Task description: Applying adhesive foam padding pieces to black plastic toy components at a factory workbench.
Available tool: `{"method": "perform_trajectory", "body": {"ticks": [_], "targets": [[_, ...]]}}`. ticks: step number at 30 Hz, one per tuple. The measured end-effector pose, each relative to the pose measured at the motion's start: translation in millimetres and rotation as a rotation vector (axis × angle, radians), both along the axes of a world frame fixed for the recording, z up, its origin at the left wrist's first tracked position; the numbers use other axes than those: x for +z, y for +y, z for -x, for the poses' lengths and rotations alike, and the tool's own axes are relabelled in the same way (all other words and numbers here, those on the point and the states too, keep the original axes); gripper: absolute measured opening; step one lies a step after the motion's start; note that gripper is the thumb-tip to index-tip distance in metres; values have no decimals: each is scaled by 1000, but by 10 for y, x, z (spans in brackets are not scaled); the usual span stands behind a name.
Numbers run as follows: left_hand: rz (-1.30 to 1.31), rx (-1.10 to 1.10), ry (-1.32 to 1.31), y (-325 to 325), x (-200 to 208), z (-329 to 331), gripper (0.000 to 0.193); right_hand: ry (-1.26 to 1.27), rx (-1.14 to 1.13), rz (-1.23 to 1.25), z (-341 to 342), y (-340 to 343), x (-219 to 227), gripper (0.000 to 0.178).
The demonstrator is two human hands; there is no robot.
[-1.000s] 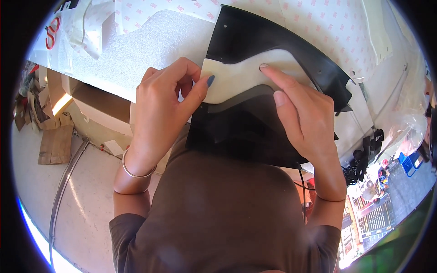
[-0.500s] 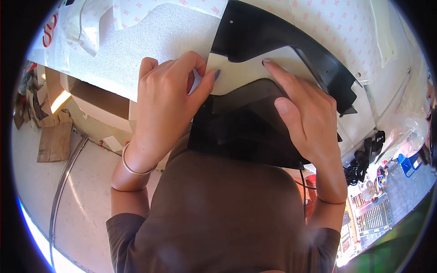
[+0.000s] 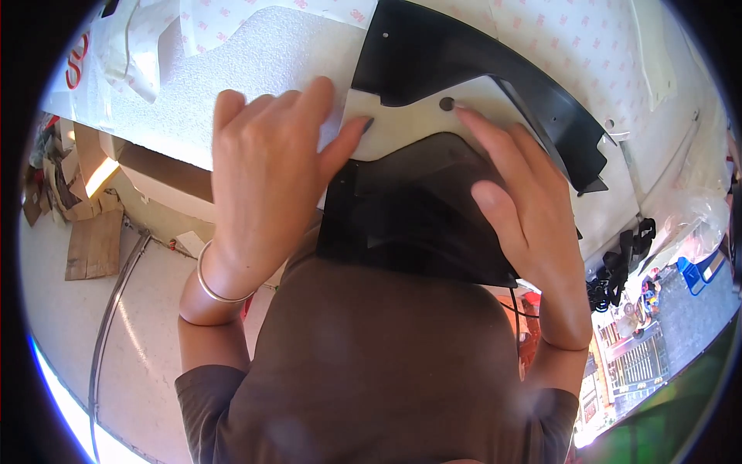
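A cream-coloured shaped piece [image 3: 413,120] with a wavy edge and a dark round hole lies against a glossy black curved panel [image 3: 433,46]. My left hand [image 3: 267,155] is beside the piece's left end, its thumb at that end and its index finger lifted apart from the thumb. Nothing shows between them. My right hand [image 3: 529,185] stretches over the right part of the piece, index fingertip next to the hole and thumb spread off to the side. Dark, shiny material [image 3: 410,209] fills the space between the piece and my body.
White foam sheeting [image 3: 263,69] covers the surface at the left, with printed backing paper [image 3: 553,46] at the far right. A cardboard box [image 3: 166,174] stands below the left edge. Black straps [image 3: 622,259] and clear plastic wrap [image 3: 684,228] are at the right.
My left hand has shifted left, its index finger and thumb spreading wider apart. My right index finger has slid slightly right, uncovering the round hole. The panel has shifted slightly left.
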State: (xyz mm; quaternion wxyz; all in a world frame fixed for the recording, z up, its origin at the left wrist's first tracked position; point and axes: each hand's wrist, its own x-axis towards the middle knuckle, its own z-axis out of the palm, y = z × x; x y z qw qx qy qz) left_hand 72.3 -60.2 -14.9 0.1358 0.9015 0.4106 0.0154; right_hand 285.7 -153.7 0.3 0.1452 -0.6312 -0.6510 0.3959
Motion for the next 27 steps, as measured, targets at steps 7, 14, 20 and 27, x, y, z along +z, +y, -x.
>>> {"method": "perform_trajectory", "body": {"ticks": [7,14,20,27], "targets": [[515,-264,-483,-30,95,1,31,-83,-30,48,21,-258,154,60],[430,-161,-220,-180,61,-164,49,56,-51,-65,159,42,-54,51],[274,-158,-269,-229,-53,-50,57,253,-208,202,-163,-154,95,41],[82,56,-232,-415,-221,266,54,-391,-169,180,-477,-453,231,29]]}}
